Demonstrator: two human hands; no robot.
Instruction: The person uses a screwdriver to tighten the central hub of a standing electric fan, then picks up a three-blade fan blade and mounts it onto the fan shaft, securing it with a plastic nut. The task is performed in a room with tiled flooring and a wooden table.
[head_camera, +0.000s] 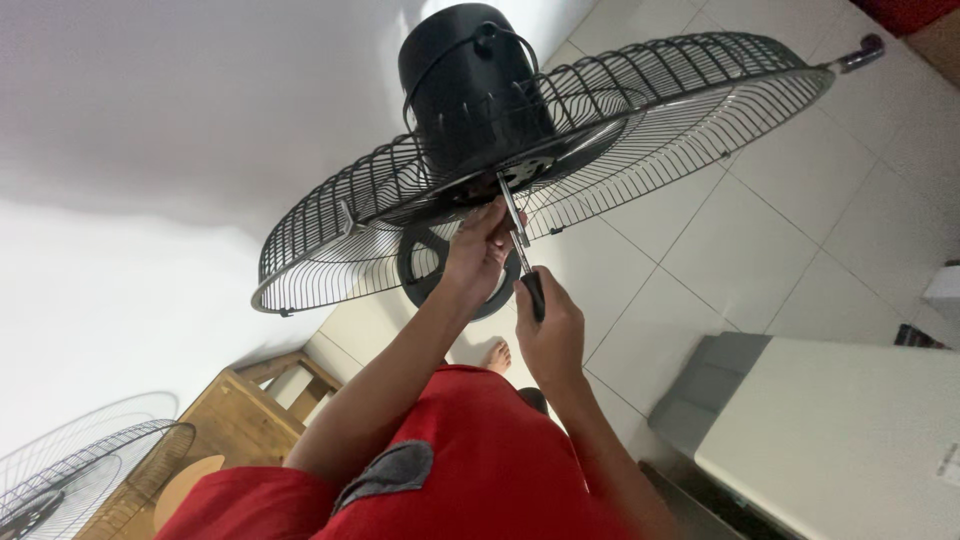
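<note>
Screwdriver (522, 255) is standing at the picture's centre, its metal shaft running up toward 11 o'clock into the black hub plate at the back of the fan guard (560, 150), where the tip seems to be meeting a fastener too small to make out. The right hand (550, 335) is closing round the dark handle from below, at the tool's 6 o'clock, likely so the wrist can be turning it in line with the shaft. The left hand (478, 255) is pinching the shaft higher up, at its 9 o'clock, fingers together on the metal, apparently steadying the tip against the hub. Above the hub, at 12 o'clock, the black motor housing (470, 85) is rising with the wire guard spreading wide around it. A round black base (425, 265) is showing behind the left hand. Lower, a red garment is filling 6 o'clock, a second fan guard (90, 460) is lying at 8 o'clock by a wooden stool (235, 415), and a white cabinet (840, 430) is sitting at 4 o'clock on the tiled floor (800, 220).
</note>
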